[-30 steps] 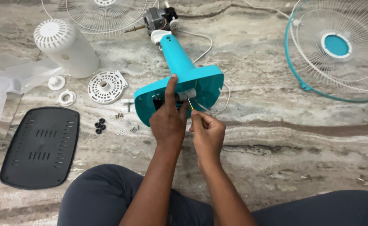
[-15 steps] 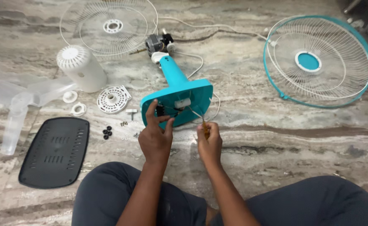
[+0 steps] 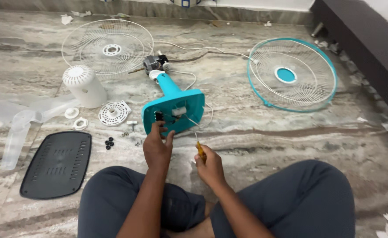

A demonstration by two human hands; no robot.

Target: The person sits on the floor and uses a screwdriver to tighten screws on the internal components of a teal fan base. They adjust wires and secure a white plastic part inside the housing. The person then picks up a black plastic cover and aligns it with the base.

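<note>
The person sits on the floor (image 3: 291, 145) with a fan taken apart. The teal base (image 3: 174, 110) lies on its side just in front of the knees. The left hand (image 3: 156, 147) has its fingers curled on the base's open bottom edge. The right hand (image 3: 209, 165) has its fingers closed around a yellow screwdriver (image 3: 200, 150), its tip near the base. This looks like work on the inside wiring; the tip needs careful aim.
</note>
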